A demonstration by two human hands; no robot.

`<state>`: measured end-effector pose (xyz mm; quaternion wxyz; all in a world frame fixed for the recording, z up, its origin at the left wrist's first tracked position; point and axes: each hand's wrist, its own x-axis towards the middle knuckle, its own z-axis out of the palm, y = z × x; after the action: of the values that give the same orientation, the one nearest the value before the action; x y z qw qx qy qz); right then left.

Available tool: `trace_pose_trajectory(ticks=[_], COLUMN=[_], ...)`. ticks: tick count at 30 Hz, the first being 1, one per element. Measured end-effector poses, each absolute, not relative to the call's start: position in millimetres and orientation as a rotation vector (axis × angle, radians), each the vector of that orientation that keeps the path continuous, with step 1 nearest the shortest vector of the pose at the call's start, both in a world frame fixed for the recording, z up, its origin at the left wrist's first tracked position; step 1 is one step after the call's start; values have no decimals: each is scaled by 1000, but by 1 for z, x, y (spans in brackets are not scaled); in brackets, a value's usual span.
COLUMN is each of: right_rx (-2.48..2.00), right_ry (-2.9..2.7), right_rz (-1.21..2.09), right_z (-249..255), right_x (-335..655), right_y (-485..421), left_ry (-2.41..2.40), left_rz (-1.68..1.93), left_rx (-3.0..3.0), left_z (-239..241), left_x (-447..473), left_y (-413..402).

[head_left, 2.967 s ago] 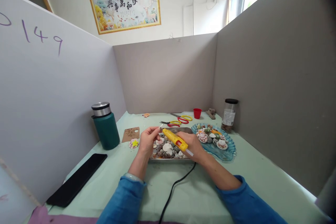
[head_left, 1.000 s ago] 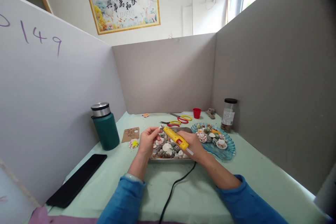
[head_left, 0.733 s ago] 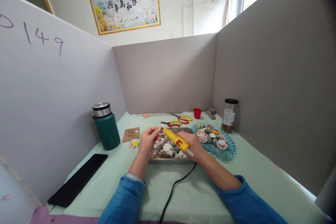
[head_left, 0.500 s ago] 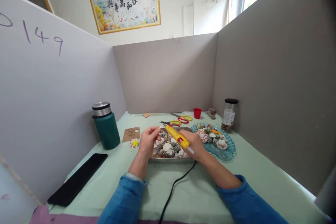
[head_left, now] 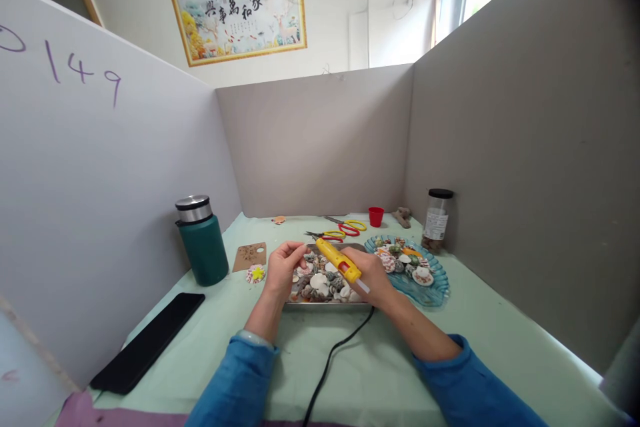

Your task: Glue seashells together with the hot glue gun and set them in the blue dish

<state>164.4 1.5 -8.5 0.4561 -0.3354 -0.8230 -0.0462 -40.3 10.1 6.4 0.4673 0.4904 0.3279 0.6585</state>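
My right hand (head_left: 369, 271) is wrapped round a yellow hot glue gun (head_left: 338, 260), its nozzle pointing up and left toward my other hand. A clear glue stick (head_left: 363, 286) pokes out of the gun's back end. My left hand (head_left: 283, 268) is closed in a pinch near the nozzle; what the fingertips hold is too small to make out. Beneath both hands lies a metal tray (head_left: 327, 307) filled with shells (head_left: 319, 281), partly covered by the hands. The gun's black cord (head_left: 331, 355) runs down toward the table's front edge.
A blue glass plate (head_left: 439, 290) of shells is on the right, near a lidded jar (head_left: 437, 221). Behind the tray are scissors (head_left: 349, 227), pliers (head_left: 327, 235) and a red cup (head_left: 376, 216). Leftward are a brown card (head_left: 250, 256), a green bottle (head_left: 203, 243) and a black case (head_left: 150, 340).
The glue gun's nozzle has shifted very slightly to the right, away from the left fingertips. Both hands otherwise keep their places above the tray.
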Motion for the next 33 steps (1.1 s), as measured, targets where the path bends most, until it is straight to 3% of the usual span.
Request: trace_pose_trajectory(ticks=[33], right_rx=[-735], right_ry=[-2073], right_rz=[-132], right_z=[-5], right_x=[162], right_y=[-3], left_ry=[762], left_rz=[1589], left_rx=[1120], left_z=[9], left_x=[-41], left_y=[9])
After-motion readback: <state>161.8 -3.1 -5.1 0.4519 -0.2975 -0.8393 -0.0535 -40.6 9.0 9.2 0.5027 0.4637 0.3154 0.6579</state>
